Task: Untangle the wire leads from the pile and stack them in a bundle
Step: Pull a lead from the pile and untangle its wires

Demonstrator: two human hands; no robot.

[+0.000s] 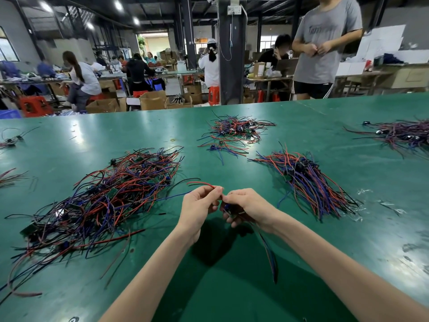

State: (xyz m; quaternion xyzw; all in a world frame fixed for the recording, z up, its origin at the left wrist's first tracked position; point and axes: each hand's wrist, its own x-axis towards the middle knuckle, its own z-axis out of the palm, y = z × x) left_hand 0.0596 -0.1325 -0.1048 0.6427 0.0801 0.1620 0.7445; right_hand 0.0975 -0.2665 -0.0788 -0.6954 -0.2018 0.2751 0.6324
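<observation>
Over at the table's left edge, a few stray wires (9,140) are cut off by the frame. Next comes the big tangled pile (99,201) of red, blue and black leads, sprawling on the green table (139,126), with small boards buried in it and hard to pick out. Centre now: the left hand (199,206) pinches a red lead (200,183) between thumb and forefinger, its free end curving off left. A blue wire trails from the hands toward the pile; where it ends I cannot tell. Farther up the table lies a smaller heap (234,132). The right hand (247,205), close against the left, has its fingers curled round a small bunch (269,256) of leads whose tails hang toward the camera; what sits inside the grip is mostly hidden. Right of it rests the combed-out bundle (308,180), its wires roughly aligned. One more heap (401,135) runs off the right edge.
</observation>
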